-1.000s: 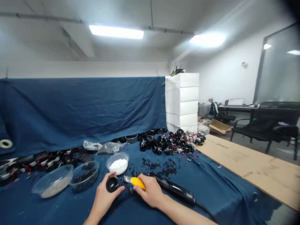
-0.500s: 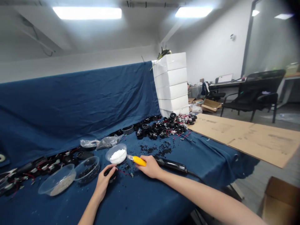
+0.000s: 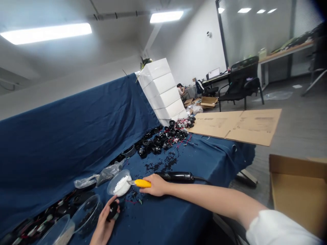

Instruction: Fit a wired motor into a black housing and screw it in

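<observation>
My left hand is closed around a round black part, held just above the blue cloth. A tool with a yellow handle is in my right hand. Its greyish tip points left and reaches the right rim of a clear plastic bowl of white pellets. What kind of tip it is, I cannot make out. Thin red wires with a small connector lie on the cloth between my hands. Behind my right hand rests a black corded tool.
More clear bowls stand at lower left, one with black bits. A plastic bag lies behind the pellets. Black parts heap towards white boxes. Cardboard covers the far right end. A person sits in the background.
The view has swung right and tilted. My left hand has turned palm up with the black part raised. The yellow-handled tool stays at the pellet bowl's right rim.
</observation>
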`<state>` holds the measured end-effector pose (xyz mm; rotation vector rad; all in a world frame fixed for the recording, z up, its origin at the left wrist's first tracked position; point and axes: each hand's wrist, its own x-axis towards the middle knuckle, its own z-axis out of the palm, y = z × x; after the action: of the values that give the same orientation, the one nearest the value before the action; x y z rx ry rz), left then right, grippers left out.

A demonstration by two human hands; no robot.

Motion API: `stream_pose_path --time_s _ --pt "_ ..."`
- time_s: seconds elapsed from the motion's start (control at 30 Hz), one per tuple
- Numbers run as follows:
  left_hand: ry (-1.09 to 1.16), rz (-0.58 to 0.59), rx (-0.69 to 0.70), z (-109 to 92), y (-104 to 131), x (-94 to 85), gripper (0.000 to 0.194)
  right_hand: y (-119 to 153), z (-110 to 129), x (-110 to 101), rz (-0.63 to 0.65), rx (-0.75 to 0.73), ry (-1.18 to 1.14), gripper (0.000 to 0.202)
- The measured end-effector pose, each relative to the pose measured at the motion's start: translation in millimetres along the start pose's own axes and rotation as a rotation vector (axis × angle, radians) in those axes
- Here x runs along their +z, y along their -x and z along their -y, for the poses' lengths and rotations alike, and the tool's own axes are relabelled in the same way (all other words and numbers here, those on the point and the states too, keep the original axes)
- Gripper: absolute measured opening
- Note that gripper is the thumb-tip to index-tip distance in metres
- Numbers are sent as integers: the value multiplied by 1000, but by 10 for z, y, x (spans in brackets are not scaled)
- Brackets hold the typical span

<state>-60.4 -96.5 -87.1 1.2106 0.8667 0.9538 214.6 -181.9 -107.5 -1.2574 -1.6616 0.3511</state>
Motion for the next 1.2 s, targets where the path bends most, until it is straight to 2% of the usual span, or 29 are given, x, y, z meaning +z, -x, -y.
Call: stream_pose_path --time_s 0.2,0.47,0.67,0.8,1.03,1.13,1.2 --pt "28 67 -24 0 25 -25 52 -29 6 -23 29 11 -175 25" --pt "76 122 -68 8 -12 -61 57 -135 -128 36 108 89 -349 30" --pt "96 170 -95 17 -48 -104 61 -262 -185 46 246 201 -578 23" --pt "87 196 -121 6 -58 -104 67 -335 -246 31 331 330 -768 19" --pt "1 337 -137 -38 -75 -49 86 -439 -331 -157 498 499 -1076 26" --pt "-59 336 -143 -36 -97 -14 90 -444 -327 -285 576 518 -1174 29" --pt "-116 289 -123 -16 -131 -9 90 -440 -312 -355 629 535 -1218 33"
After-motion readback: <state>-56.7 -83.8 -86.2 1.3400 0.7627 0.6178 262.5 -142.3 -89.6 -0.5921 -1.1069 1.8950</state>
